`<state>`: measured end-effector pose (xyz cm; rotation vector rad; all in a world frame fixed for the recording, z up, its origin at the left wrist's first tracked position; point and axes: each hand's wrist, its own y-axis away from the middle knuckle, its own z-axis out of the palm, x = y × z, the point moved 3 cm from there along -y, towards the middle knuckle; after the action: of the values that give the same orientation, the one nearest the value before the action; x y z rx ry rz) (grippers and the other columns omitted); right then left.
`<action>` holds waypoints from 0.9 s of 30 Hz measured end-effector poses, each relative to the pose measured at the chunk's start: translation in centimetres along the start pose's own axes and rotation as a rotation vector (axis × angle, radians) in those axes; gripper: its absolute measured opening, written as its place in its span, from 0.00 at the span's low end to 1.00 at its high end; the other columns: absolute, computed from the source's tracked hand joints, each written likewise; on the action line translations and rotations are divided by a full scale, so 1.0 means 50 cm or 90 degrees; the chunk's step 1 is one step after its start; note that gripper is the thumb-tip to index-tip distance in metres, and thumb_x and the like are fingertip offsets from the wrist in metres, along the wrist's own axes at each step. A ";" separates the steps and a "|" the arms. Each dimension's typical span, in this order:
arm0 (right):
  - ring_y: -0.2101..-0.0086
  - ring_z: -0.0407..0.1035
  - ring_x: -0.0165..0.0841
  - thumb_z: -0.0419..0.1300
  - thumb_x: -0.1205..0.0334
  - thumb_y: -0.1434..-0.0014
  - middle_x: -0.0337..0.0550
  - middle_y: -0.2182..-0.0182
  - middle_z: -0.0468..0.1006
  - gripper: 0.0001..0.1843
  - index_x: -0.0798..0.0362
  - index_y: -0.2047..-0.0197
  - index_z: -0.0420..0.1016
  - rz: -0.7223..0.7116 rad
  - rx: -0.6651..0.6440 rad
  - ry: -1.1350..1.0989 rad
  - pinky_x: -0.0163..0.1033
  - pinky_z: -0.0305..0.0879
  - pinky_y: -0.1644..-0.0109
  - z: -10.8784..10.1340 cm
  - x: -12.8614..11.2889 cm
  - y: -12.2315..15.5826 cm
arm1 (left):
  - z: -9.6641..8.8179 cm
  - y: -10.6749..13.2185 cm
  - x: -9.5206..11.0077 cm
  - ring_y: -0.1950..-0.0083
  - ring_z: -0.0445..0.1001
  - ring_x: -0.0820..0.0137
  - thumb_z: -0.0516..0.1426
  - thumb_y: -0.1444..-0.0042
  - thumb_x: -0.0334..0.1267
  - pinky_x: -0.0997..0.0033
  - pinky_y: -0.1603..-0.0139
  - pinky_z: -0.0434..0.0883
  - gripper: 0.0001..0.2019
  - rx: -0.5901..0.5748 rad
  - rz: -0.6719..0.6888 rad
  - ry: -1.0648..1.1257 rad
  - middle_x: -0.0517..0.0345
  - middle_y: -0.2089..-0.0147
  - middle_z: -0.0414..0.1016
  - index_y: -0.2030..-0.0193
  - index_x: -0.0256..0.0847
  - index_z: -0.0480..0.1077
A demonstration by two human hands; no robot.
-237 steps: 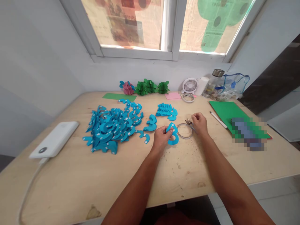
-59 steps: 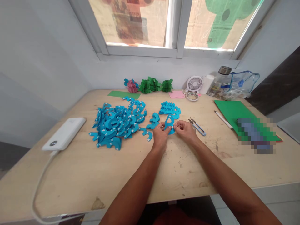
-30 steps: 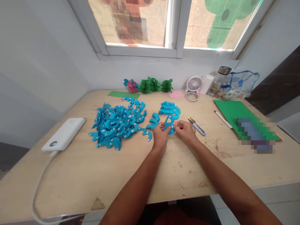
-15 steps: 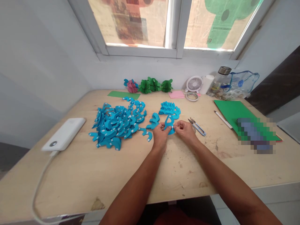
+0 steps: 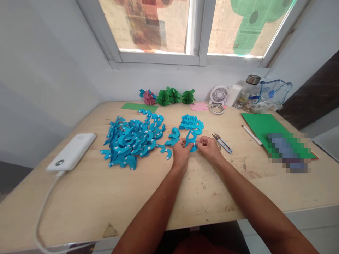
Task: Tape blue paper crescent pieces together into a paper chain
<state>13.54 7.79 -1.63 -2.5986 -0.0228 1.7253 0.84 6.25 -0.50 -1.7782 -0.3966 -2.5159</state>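
My left hand (image 5: pixel 180 152) and my right hand (image 5: pixel 209 149) meet at the middle of the wooden table (image 5: pixel 148 190). Both pinch one blue paper cut-out (image 5: pixel 191 138) between fingertips, held just above the table. A small white bit shows between the fingertips on the piece. A big heap of the same blue cut-outs (image 5: pixel 132 141) lies to the left. A small stack (image 5: pixel 191 123) and a few loose ones (image 5: pixel 172 137) lie just beyond my hands. Small snips (image 5: pixel 222 142) lie right of my right hand.
A white power bank (image 5: pixel 71 151) with a cable lies at the left. Green paper sheets (image 5: pixel 265 127) and a white pen (image 5: pixel 251 134) are at the right. At the back wall: paper flowers (image 5: pixel 169 96), a tape roll (image 5: pixel 216 108), a small fan (image 5: pixel 219 94), a jar (image 5: pixel 245 91).
Since the oldest frame my right hand left the snips and tape ring and joined the left on the blue cut-out. Over the last second nothing has visibly moved.
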 end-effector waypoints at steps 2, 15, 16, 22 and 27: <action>0.79 0.62 0.27 0.56 0.59 0.54 0.37 0.80 0.71 0.08 0.55 0.72 0.70 0.001 0.001 0.003 0.31 0.56 0.76 0.000 0.000 -0.001 | 0.000 -0.001 -0.002 0.72 0.72 0.71 0.61 0.65 0.31 0.72 0.67 0.68 0.09 -0.001 0.003 0.008 0.58 0.75 0.75 0.72 0.35 0.72; 0.80 0.62 0.26 0.56 0.61 0.55 0.35 0.82 0.70 0.07 0.55 0.73 0.70 0.000 -0.008 0.004 0.31 0.55 0.77 -0.001 -0.001 0.000 | 0.000 0.000 0.005 0.73 0.71 0.72 0.60 0.66 0.28 0.74 0.69 0.67 0.07 0.007 -0.003 0.002 0.59 0.76 0.74 0.74 0.35 0.71; 0.80 0.62 0.27 0.56 0.60 0.55 0.35 0.82 0.70 0.07 0.55 0.73 0.71 -0.002 -0.008 0.006 0.31 0.55 0.77 -0.002 -0.002 0.000 | 0.000 -0.001 0.005 0.73 0.71 0.72 0.60 0.66 0.28 0.74 0.69 0.67 0.07 0.006 -0.003 0.001 0.60 0.77 0.74 0.74 0.35 0.71; 0.80 0.63 0.27 0.56 0.60 0.54 0.36 0.82 0.71 0.07 0.54 0.73 0.71 -0.001 -0.010 0.000 0.31 0.55 0.77 -0.002 -0.003 0.000 | -0.001 -0.003 -0.001 0.72 0.71 0.72 0.61 0.65 0.29 0.74 0.69 0.67 0.07 0.002 0.008 0.003 0.60 0.77 0.74 0.74 0.36 0.71; 0.82 0.61 0.27 0.56 0.59 0.54 0.35 0.84 0.69 0.07 0.55 0.74 0.70 0.005 -0.014 -0.040 0.31 0.53 0.79 0.000 -0.016 0.005 | -0.002 0.001 0.010 0.73 0.70 0.72 0.60 0.65 0.27 0.74 0.70 0.67 0.07 0.024 0.013 -0.015 0.59 0.76 0.74 0.74 0.35 0.72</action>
<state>13.23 7.50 -0.93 -2.5612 -0.0338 1.8199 0.59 6.26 -0.07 -1.7914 -0.4223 -2.4582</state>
